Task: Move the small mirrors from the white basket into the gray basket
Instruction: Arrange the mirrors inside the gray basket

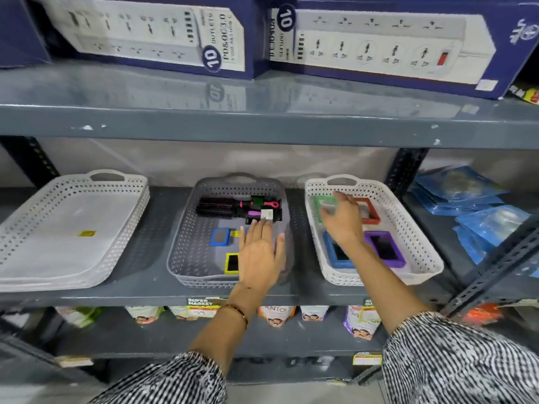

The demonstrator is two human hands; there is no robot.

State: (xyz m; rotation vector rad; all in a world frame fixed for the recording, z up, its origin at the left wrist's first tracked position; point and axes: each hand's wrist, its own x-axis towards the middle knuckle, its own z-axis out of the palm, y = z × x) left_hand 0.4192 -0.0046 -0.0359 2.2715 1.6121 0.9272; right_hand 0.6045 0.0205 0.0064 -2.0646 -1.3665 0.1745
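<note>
The gray basket (186, 243) stands mid-shelf and holds a blue-framed mirror (220, 237) and a yellow-framed mirror (232, 263). My left hand (259, 255) lies flat and open over its right half, hiding what is under the palm. To the right, the white basket (420, 237) holds a green mirror (319, 202), a red mirror (369, 211), a blue mirror (338, 253) and a purple mirror (385, 247). My right hand (344, 223) is inside it, with thumb and fingers closed on the green mirror's right edge.
Black and pink hairbrushes (221, 207) lie across the back of the gray basket. A wide white tray-basket (73, 225) sits at the left. Blue packets (466, 205) lie right of a slanted shelf post (495, 263). Power-strip boxes (379, 39) fill the shelf above.
</note>
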